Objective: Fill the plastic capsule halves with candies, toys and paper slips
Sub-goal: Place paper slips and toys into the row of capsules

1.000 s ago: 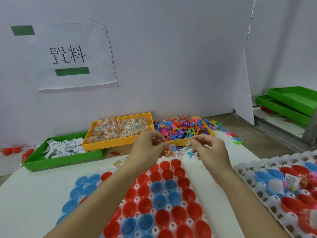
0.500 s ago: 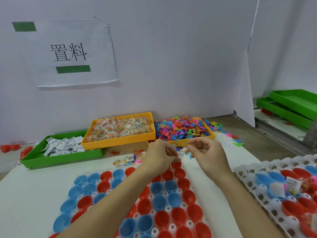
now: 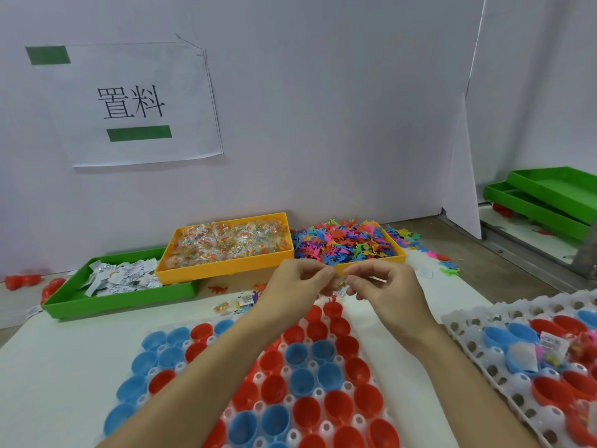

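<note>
Capsule halves, red and blue, fill the rack at the table's near edge, still empty. Above its far end my left hand and right hand have closed together, both pinching one candy packet, ready to drop.

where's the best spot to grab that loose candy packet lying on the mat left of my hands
Pinch the candy packet by its short ends, coming straight down from above with the left hand. It lies flat on the white mat with open space around it, so a low side approach would probably just slide it; a fingertip grip across it should lift it.
</note>
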